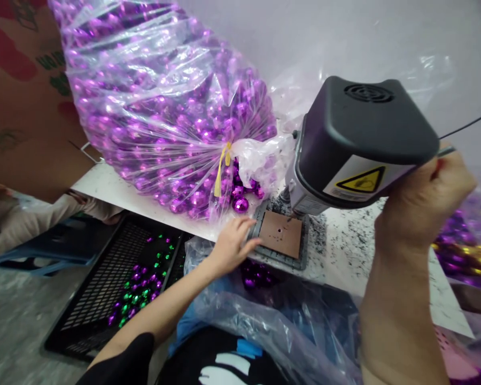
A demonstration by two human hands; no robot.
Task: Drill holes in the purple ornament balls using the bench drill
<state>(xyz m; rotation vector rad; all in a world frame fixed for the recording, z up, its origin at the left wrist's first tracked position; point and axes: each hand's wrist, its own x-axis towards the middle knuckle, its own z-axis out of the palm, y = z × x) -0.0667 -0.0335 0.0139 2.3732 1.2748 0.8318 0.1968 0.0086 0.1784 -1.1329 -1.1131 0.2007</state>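
Observation:
A dark drill press (369, 128) with a yellow warning label stands on the white table. Under it, a brown square board (286, 235) with a small hole lies on a grey metal base (304, 256). My left hand (234, 243) rests at the left edge of that base, fingers apart, holding nothing. At the right side of the machine my right hand (425, 200) is closed round what looks like a lever or handle, mostly hidden by the fingers. Loose purple balls (240, 203) lie just behind my left hand.
A big tied plastic bag of purple balls (164, 117) fills the back left. A black crate (100, 289) with purple and green balls is at lower left. Dark shavings cover the white table (344, 267). Another person's sleeve (32, 222) shows at far left, beside a cardboard box (24, 123).

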